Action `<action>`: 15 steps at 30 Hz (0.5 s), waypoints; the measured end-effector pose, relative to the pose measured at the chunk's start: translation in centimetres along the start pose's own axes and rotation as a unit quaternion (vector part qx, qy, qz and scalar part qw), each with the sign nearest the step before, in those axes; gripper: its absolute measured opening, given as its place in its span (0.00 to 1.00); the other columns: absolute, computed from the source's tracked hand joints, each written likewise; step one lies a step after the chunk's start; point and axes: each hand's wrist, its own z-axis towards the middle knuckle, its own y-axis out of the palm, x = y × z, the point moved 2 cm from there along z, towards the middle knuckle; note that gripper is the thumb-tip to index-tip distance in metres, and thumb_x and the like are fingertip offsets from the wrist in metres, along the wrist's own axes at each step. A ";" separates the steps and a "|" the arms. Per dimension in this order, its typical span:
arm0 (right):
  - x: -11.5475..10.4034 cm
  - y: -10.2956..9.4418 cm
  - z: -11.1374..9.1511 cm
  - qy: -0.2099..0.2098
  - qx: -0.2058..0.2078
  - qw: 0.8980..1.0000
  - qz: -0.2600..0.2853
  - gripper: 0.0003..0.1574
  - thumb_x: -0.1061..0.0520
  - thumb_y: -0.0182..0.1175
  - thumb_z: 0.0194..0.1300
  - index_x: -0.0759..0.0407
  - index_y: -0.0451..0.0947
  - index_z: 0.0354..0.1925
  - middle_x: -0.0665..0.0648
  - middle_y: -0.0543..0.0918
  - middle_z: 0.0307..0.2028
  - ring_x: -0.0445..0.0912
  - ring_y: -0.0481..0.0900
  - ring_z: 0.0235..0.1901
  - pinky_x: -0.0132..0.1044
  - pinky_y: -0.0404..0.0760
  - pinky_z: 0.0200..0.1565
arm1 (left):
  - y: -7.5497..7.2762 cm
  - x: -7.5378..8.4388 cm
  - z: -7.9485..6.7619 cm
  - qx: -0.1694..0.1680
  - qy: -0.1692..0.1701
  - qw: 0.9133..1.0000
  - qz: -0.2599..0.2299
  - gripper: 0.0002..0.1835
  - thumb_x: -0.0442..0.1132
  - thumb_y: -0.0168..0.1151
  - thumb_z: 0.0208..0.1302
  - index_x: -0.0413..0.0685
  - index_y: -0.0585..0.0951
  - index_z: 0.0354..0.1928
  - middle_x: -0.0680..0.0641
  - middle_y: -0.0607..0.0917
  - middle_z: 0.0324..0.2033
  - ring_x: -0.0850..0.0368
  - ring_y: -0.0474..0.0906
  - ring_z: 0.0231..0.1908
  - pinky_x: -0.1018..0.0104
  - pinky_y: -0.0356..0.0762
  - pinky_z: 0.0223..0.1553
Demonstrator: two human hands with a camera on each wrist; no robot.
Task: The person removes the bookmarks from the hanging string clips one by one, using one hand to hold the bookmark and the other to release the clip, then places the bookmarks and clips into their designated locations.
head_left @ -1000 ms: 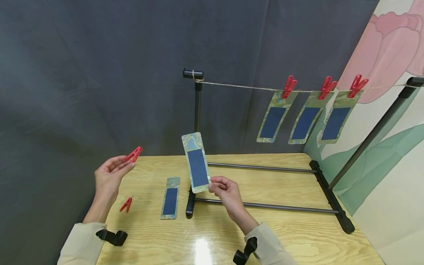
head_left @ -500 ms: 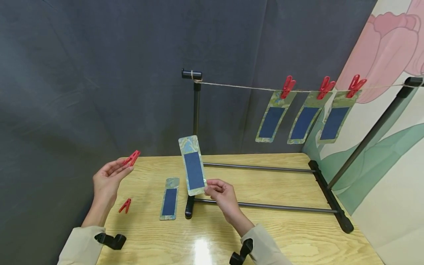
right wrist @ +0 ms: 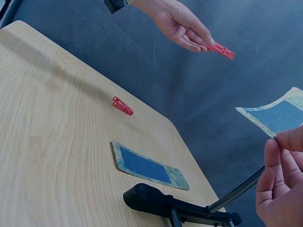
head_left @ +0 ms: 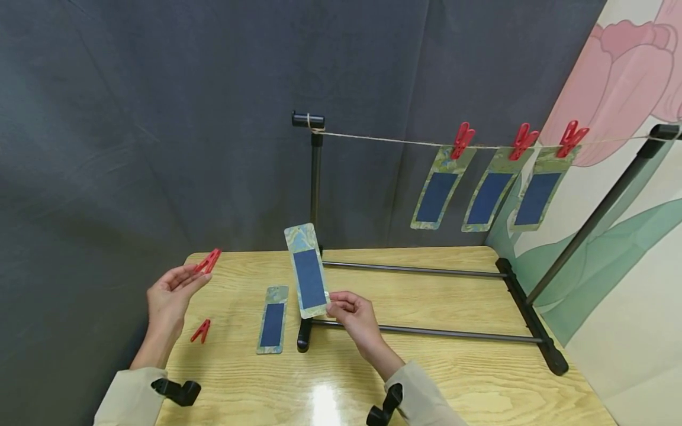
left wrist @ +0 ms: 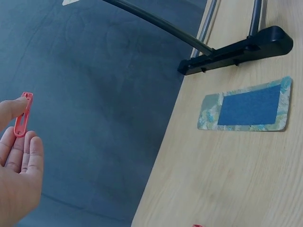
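My left hand [head_left: 169, 299] pinches a red clothespin [head_left: 208, 261] between thumb and fingers, raised above the left side of the table. In my right hand [head_left: 356, 319] is a bookmark [head_left: 309, 273] with a dark blue panel and a green-blue patterned border, pinched at its lower right corner and tilted slightly left. A second bookmark [head_left: 272, 320] of the same look lies flat on the table between the hands. Left of it lies another red clothespin [head_left: 200, 331]. The right wrist view shows the held bookmark [right wrist: 279, 115] slightly curved, the thumb pressed on its edge.
A black stand [head_left: 317, 177] carries a string [head_left: 373, 137] across the back. Three similar bookmarks [head_left: 437, 198] hang from it at the right, each under a red clothespin [head_left: 463, 140]. The stand's base bars [head_left: 426, 332] cross the wooden table [head_left: 453, 378]. A dark curtain [head_left: 213, 118] hangs behind.
Both hands have come down a little and slightly left, carrying the clothespin and the bookmark along. The hanging bookmarks and the things on the table stay as they were.
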 end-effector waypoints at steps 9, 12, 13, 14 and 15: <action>0.9 0.1 0.1 0.008 -0.010 1.000 0.000 0.16 0.69 0.63 0.61 0.76 0.77 0.47 0.54 0.83 0.30 0.43 0.82 0.31 0.31 0.80 0.36 | -0.9 -0.9 0.1 0.015 -0.005 0.999 0.036 0.22 0.28 0.76 0.48 0.37 0.81 0.48 0.50 0.83 0.36 0.63 0.83 0.35 0.75 0.79 0.38; 1.2 0.3 0.1 0.007 -0.015 1.000 0.005 0.16 0.69 0.63 0.61 0.76 0.77 0.47 0.54 0.83 0.29 0.41 0.81 0.30 0.32 0.80 0.37 | -1.1 -1.1 0.2 0.018 -0.009 0.999 0.039 0.23 0.29 0.76 0.48 0.37 0.81 0.48 0.50 0.83 0.37 0.63 0.83 0.35 0.75 0.79 0.37; 1.3 0.4 0.1 0.007 -0.018 1.000 0.009 0.16 0.69 0.63 0.61 0.77 0.77 0.47 0.54 0.83 0.29 0.41 0.81 0.30 0.33 0.81 0.38 | -1.2 -1.2 0.3 0.019 -0.011 0.999 0.040 0.23 0.29 0.76 0.48 0.37 0.80 0.48 0.50 0.83 0.37 0.63 0.83 0.35 0.75 0.79 0.37; 1.4 0.5 0.2 0.007 -0.020 1.000 0.013 0.16 0.69 0.63 0.61 0.77 0.77 0.47 0.54 0.83 0.29 0.41 0.81 0.30 0.33 0.81 0.38 | -1.3 -1.2 0.3 0.021 -0.012 0.999 0.044 0.23 0.29 0.76 0.48 0.37 0.81 0.48 0.50 0.83 0.37 0.64 0.82 0.35 0.75 0.78 0.37; 1.5 0.6 0.2 0.011 -0.022 1.000 0.019 0.16 0.70 0.62 0.61 0.77 0.77 0.47 0.54 0.83 0.29 0.41 0.81 0.30 0.34 0.81 0.39 | -1.3 -1.3 0.3 0.022 -0.013 0.999 0.048 0.23 0.30 0.76 0.48 0.37 0.81 0.48 0.50 0.83 0.38 0.64 0.82 0.35 0.76 0.78 0.37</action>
